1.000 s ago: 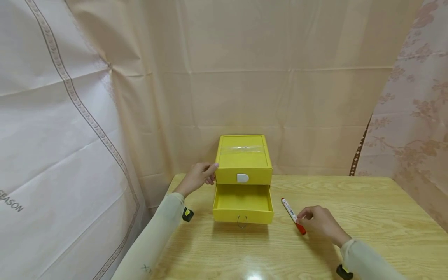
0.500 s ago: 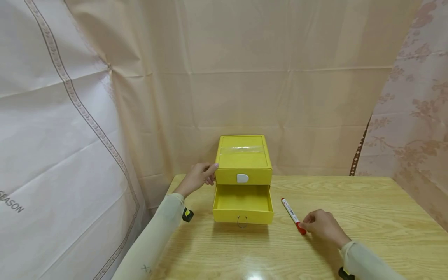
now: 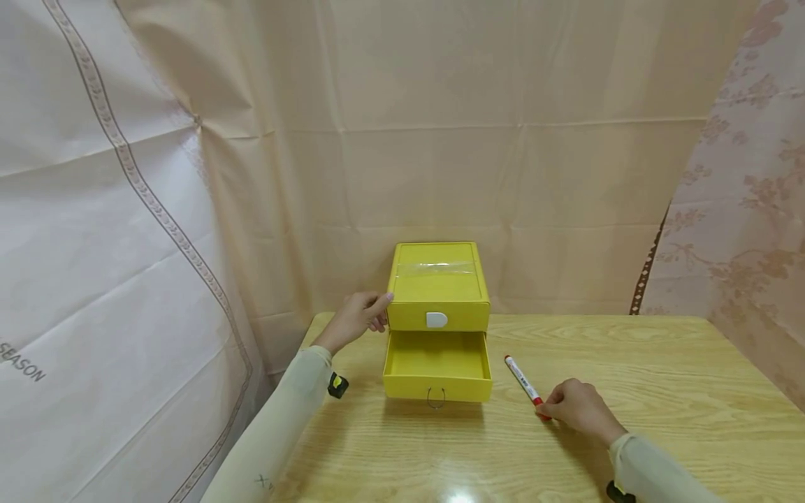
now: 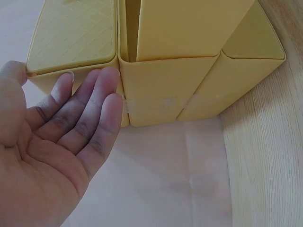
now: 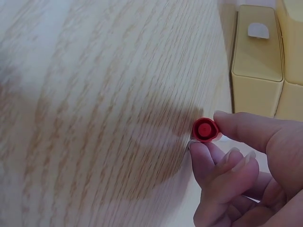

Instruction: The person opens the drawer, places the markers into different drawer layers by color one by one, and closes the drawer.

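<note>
A yellow drawer unit (image 3: 437, 272) stands near the table's back edge. Its drawer with a metal ring pull (image 3: 437, 389) is pulled out with nothing in it, and the top drawer (image 3: 402, 318) with a white tab is closed. My left hand (image 3: 357, 318) touches the unit's upper left front corner; in the left wrist view its fingers (image 4: 87, 125) lie nearly straight along the side wall. To the unit's right, a white marker (image 3: 522, 377) with red ends lies slanted on the table. The thumb and fingertips of my right hand (image 3: 581, 406) pinch its near red end (image 5: 205, 130).
The wooden table (image 3: 660, 377) extends to the right and in front of the unit. A beige cloth (image 3: 428, 140) hangs right behind it, with a white cloth (image 3: 119, 279) at the left and a flowered one (image 3: 748, 244) at the right.
My right hand has slid down along the marker toward its near red end. The marker has hardly shifted. My left hand and the drawer unit stay where they were.
</note>
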`<state>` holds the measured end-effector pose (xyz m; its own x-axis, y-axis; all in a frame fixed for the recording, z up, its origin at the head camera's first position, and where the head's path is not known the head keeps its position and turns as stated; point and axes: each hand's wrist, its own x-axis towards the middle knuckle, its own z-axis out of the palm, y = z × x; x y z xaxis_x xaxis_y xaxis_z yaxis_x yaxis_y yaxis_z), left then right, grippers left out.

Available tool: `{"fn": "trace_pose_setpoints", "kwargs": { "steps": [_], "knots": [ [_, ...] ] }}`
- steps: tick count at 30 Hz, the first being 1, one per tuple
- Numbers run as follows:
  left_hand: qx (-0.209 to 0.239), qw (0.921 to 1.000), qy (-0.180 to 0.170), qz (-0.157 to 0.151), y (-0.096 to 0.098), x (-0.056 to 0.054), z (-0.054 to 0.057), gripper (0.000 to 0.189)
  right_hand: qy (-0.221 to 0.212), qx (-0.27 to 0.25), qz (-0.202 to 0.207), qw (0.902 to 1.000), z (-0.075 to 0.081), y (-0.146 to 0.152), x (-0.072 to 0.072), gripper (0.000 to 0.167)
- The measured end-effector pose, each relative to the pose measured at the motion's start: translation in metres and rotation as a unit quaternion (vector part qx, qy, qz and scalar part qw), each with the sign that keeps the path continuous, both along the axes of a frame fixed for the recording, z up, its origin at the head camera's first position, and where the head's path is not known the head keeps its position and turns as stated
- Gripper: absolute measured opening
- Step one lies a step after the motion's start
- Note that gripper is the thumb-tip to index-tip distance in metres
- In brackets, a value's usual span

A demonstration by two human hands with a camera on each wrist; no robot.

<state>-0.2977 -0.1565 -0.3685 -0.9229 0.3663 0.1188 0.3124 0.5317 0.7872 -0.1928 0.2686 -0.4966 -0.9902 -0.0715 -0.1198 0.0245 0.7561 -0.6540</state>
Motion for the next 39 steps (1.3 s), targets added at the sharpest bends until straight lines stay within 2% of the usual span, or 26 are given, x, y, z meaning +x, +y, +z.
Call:
{"fn": "trace_pose_setpoints", "kwargs": {
  "steps": [13,29,39],
  "knots": [
    [0.001,1.0000,-0.006,0.001,0.0006,-0.0014,0.0000,0.055,0.005,0.019,-0.007,0.9998,-0.0004,0.0012,-0.0027,0.019],
    [0.004,1.0000,0.000,-0.005,0.0007,-0.0012,-0.0006,0.057,-0.025,-0.015,-0.033,0.9990,0.0005,0.0005,0.0006,0.013],
    [0.007,1.0000,0.000,-0.003,-0.0001,-0.0010,-0.0025,0.055,-0.019,-0.024,-0.030,0.9991,0.0040,0.0013,0.0028,0.014]
  ]
}}
